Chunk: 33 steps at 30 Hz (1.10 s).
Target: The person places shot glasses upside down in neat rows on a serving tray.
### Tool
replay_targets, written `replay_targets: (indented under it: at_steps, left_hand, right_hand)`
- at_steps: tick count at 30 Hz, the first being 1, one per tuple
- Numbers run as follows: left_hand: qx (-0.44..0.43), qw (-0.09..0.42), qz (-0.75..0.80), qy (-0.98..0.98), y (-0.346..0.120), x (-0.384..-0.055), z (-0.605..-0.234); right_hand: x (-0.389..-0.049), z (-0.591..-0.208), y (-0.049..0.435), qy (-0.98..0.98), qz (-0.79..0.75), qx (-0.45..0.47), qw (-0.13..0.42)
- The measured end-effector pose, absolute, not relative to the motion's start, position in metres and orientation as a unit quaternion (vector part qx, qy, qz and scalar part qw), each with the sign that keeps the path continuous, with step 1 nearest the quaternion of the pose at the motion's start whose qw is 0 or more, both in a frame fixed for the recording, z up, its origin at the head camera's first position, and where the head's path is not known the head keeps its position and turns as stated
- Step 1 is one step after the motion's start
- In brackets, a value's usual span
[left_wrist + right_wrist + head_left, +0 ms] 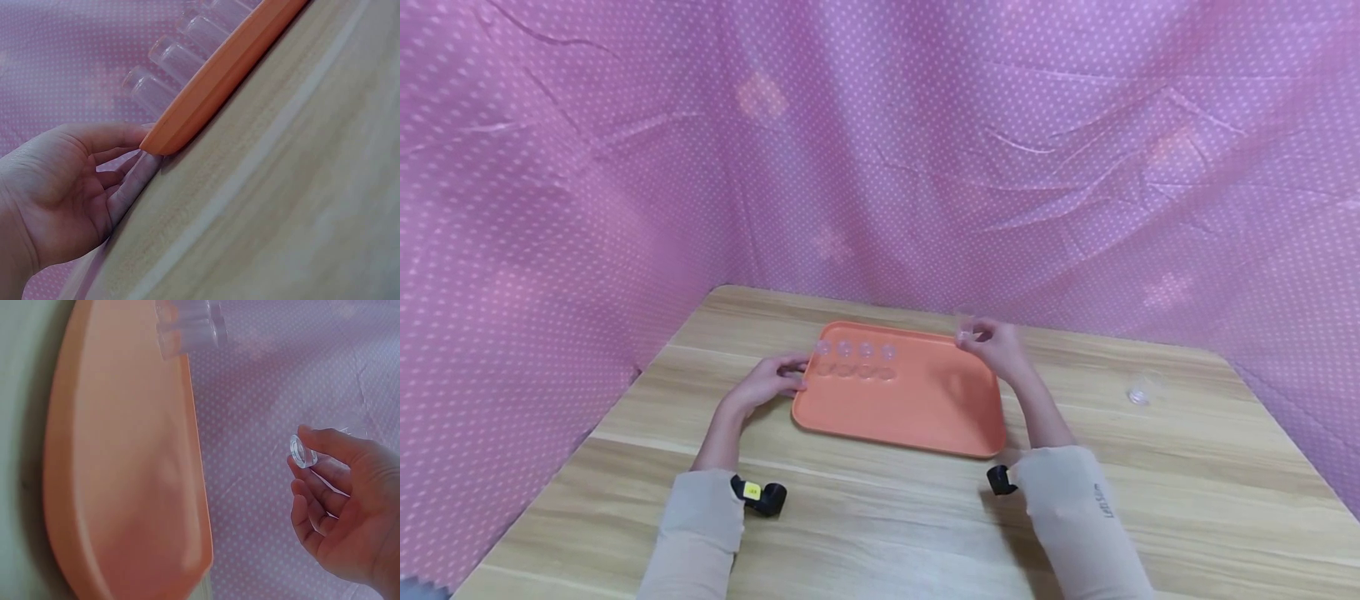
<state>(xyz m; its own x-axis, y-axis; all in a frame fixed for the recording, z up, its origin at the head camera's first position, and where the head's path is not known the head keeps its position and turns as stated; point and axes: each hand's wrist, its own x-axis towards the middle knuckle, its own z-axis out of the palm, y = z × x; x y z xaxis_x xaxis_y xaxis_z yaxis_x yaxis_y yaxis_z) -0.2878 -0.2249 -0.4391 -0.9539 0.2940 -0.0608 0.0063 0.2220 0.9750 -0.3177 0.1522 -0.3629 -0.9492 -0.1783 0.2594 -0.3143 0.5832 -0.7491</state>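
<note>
An orange tray (910, 421) lies on the wooden table. My left hand (763, 385) grips its left edge, the thumb (119, 134) on the rim and fingers lower along the side. Several clear cups (153, 90) stand in a row at the tray's far left part. Over the far right corner of the tray, my right hand (996, 350) pinches a small clear cup (302, 452) between thumb and fingertips. The round, thick end of that cup faces the tray in the right wrist view; the rest is partly hidden behind the hand.
One more clear cup (1138, 397) is on the table (880, 517), off to the right of the tray. A pink dotted cloth (925, 167) hangs behind the table and along its sides. Black wrist cameras (767, 498) sit at both sleeves.
</note>
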Motion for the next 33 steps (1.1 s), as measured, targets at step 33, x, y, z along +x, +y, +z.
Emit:
replay_targets:
  at_steps: [33]
  left_hand:
    - [0.091,0.115,0.613,0.776,-0.224,-0.285,-0.436]
  right_hand:
    - [-0.315,-0.367,0.134,-0.887,0.434,0.129,0.09]
